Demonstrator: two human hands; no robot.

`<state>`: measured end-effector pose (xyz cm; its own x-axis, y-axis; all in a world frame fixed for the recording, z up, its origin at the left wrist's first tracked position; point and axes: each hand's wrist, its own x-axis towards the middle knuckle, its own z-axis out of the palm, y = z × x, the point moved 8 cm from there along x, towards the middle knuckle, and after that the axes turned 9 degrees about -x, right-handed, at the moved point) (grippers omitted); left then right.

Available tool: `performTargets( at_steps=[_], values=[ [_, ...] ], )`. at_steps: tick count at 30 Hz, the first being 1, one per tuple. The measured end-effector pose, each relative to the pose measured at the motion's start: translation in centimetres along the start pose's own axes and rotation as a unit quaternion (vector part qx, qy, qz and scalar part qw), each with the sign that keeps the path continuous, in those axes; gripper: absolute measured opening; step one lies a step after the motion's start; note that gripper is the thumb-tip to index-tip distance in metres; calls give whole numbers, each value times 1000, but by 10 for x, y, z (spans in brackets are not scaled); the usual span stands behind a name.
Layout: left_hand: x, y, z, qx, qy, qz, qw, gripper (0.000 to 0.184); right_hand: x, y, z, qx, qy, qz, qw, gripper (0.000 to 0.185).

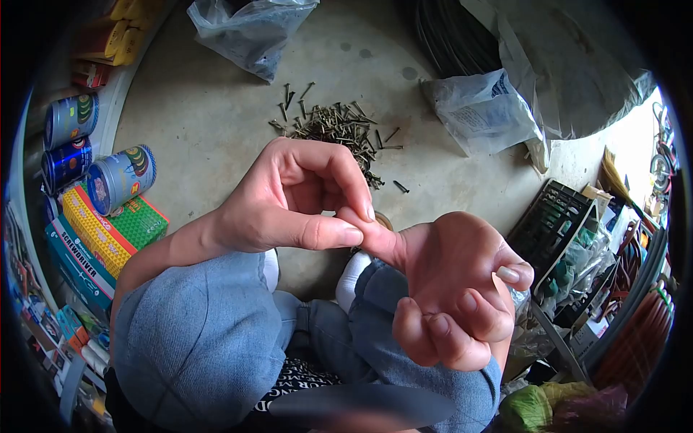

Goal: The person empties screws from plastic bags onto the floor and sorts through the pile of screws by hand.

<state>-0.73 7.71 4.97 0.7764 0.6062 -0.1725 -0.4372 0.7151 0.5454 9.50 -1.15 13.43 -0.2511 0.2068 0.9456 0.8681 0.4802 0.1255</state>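
My left hand [289, 195] is closed in a pinch, its thumb and forefinger gripping the tip of my right thumb. Palm up, my right hand [458, 274] holds nothing; its thumb is stretched out and its other fingers are loosely curled and apart. Beyond both hands, a pile of screws [336, 124] lies on the concrete floor [209, 137], partly covered from view by my left hand. A few loose screws are scattered around it, one dark screw [401, 187] lying nearer to my right hand.
A clear plastic bag [253, 32] lies beyond the pile, with another plastic bag [487, 108] to its right. Cans [121, 177] and a screwdriver box [79, 263] stand at left. A black crate [552, 224] and a straw broom [619, 173] are at right.
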Motion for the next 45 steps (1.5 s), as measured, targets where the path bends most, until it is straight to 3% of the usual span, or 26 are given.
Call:
performTargets(
  at_steps=[6,8,21,24,25,27,29,31,32,33,35,37,38,39,40,41,42,43,44,45],
  values=[
    [-2,-1,-1,15,18,-11,1000,15,2,1,4,32,-34,-13,999,65],
    [-1,2,0,30,18,3,999,14,1,1,4,11,19,-42,999,61],
    [-1,1,1,18,26,0,1000,11,3,-1,4,1,36,-79,996,57],
    [2,2,-4,75,38,16,996,12,2,6,9,-31,67,-77,994,51],
    [6,3,-9,104,57,26,993,13,2,29,26,48,-54,-11,997,39],
    [13,4,-42,92,74,57,991,12,-19,68,63,201,-289,119,928,19],
    [23,15,-96,233,115,93,961,37,-79,118,65,146,-258,357,886,8],
    [22,8,-136,298,130,76,943,35,-102,123,85,263,-205,521,786,12],
    [21,5,-152,357,147,79,919,33,-113,122,88,215,-227,477,821,11],
    [19,-1,-165,414,163,82,892,31,-130,119,88,183,-306,471,806,8],
    [15,-12,-181,405,188,61,893,23,-154,113,93,77,-426,357,827,10],
    [12,-7,-176,595,168,137,774,43,-167,109,103,83,-391,367,840,11],
    [10,-9,-181,595,168,137,774,43,-155,100,105,-4,-354,266,897,12],
    [7,-7,-184,650,178,148,724,51,-147,87,107,-90,-309,158,934,15],
    [5,-5,-183,702,187,158,669,60,-152,89,111,-39,-271,222,936,15],
    [5,-5,-186,702,186,159,668,60,-154,87,106,-39,-270,222,936,15],
    [2,-1,-190,667,210,178,693,50,-182,92,114,136,-367,392,833,13],
    [0,3,-196,629,232,198,715,41,-209,80,123,299,-436,530,663,12],
    [-1,3,-200,629,232,198,715,41,-217,79,125,259,-519,545,606,12],
    [-2,4,-211,590,248,177,747,30,-218,77,126,259,-519,544,607,12]
  ],
)
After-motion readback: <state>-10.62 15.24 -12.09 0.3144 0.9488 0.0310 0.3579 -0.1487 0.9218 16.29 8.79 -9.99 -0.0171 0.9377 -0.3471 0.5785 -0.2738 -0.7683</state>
